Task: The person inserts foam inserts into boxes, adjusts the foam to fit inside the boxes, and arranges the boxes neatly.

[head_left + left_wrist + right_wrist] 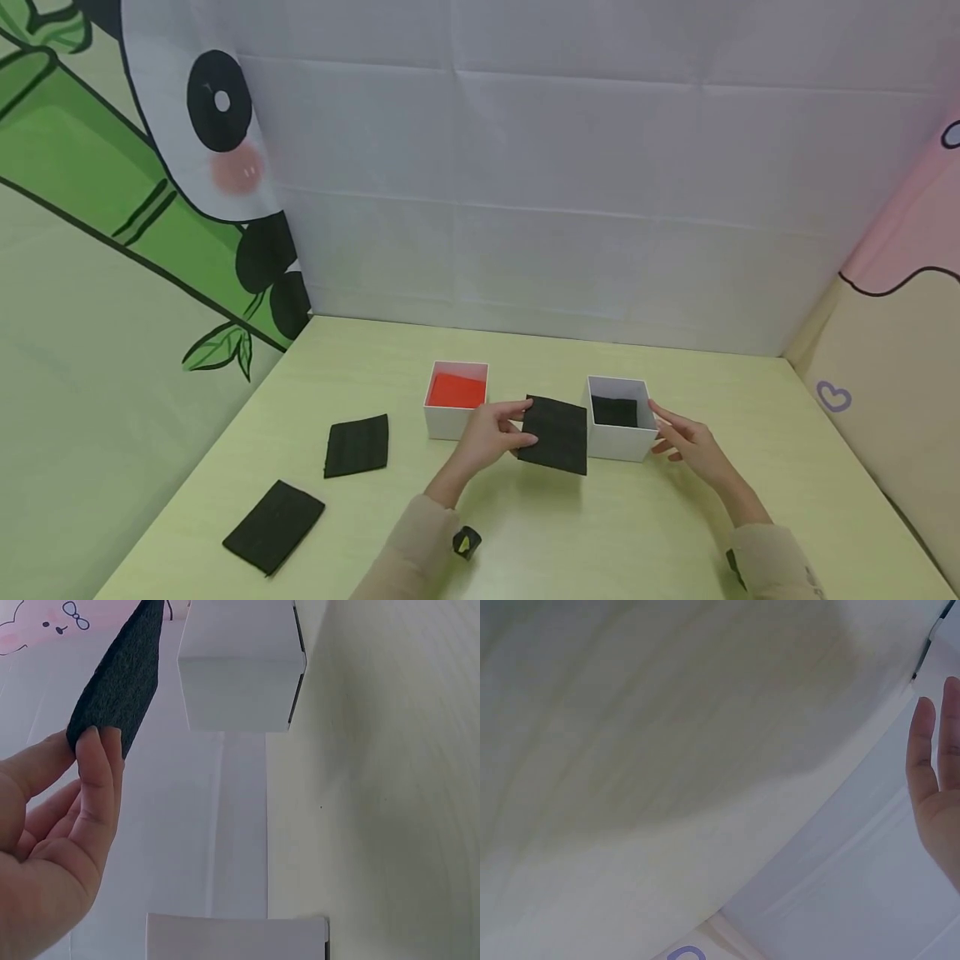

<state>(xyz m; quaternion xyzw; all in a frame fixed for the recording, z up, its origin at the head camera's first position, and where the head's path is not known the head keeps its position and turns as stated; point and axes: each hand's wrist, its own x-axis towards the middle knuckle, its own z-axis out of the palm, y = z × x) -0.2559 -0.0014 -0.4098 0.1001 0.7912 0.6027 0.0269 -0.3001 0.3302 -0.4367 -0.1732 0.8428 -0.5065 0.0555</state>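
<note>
Between its thumb and fingers my left hand (486, 435) pinches a black cloth square (555, 435) by its left edge, lifted above the table. In the left wrist view this cloth (120, 682) is seen nearly edge-on, with a felt-like surface. Just right of it stands an open white box (618, 442) with a dark piece (615, 411) inside. At that box's right side is my right hand (693, 446), fingertips at its rim and wall. The right wrist view has only part of the right hand (934, 772), its fingers extended.
Another white box (447, 423) with red material (457, 390) inside stands behind the left hand. On the left of the pale table (600, 542) lie two more black cloth pieces, one farther back (357, 446) and one nearer (273, 527). Printed curtains surround the table.
</note>
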